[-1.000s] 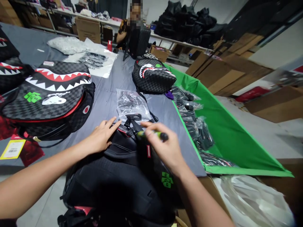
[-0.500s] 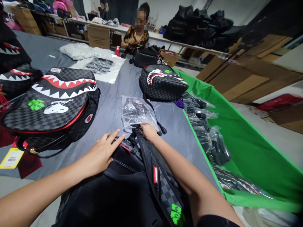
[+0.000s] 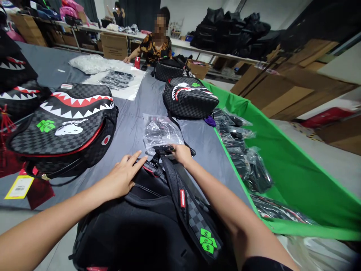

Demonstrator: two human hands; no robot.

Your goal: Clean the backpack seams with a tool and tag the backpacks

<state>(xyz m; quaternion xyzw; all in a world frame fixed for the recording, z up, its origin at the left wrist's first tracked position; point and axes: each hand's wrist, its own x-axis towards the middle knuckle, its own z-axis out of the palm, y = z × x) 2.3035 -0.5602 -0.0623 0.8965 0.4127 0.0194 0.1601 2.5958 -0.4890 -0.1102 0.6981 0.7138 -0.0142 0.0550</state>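
A black backpack lies close in front of me with its padded back side up. My left hand rests on its top edge, fingers stretched out and apart. At the far end of the checkered shoulder strap, which bears a red label and green printed notes, my right hand is closed on black strap webbing; the fingertips are partly hidden. Just beyond lies a clear plastic bag with dark contents, touching the webbing.
A shark-mouth backpack lies at left with a yellow tag. Another checkered backpack stands ahead. The green-walled bin at right holds several plastic-wrapped items. A person is across the table, near a red bottle.
My right hand has shifted slightly and still grips the strap; my left hand stays on the backpack. The person across has stretched an arm out to the table beside the red bottle.
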